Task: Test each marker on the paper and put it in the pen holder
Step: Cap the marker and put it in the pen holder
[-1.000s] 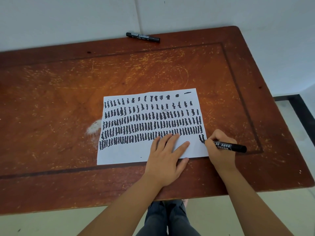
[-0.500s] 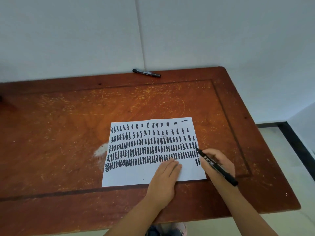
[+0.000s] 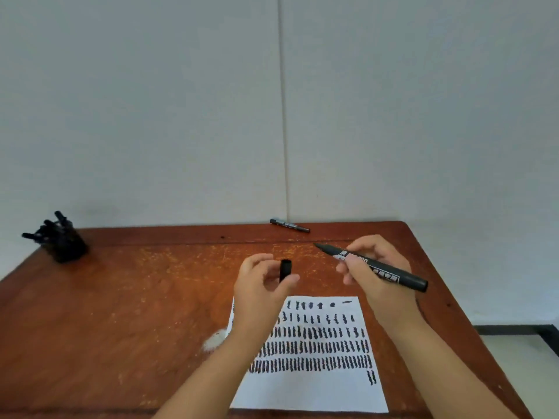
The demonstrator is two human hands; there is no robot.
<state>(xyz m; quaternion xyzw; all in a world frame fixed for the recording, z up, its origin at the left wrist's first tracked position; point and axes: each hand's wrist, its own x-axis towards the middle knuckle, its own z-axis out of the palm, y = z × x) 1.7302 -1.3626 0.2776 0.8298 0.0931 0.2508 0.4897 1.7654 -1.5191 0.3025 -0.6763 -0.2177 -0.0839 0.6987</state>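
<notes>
**Cap's off, nib's out**

Head view: right hand (image 3: 376,269) grips the uncapped marker (image 3: 373,266) mid-barrel, nib poking out toward 10 o'clock past the fingers. Left hand (image 3: 260,285) pinches the cap (image 3: 285,270) at fingertip level, just beside the nib. Miss the cap and you ink a finger. Pen holder (image 3: 65,244) sits way off at 9 o'clock; a spare marker (image 3: 289,225) lies at 12, paper (image 3: 317,391) underneath.

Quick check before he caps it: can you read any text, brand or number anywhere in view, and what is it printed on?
Marker held in the right hand: white print along the barrel, too blurred to read.
Spare marker at the table's far edge: pale label band, too small to read.
Paper: rows of black test strokes only, no words or numbers.
Cap in the left hand: no print visible.
</notes>
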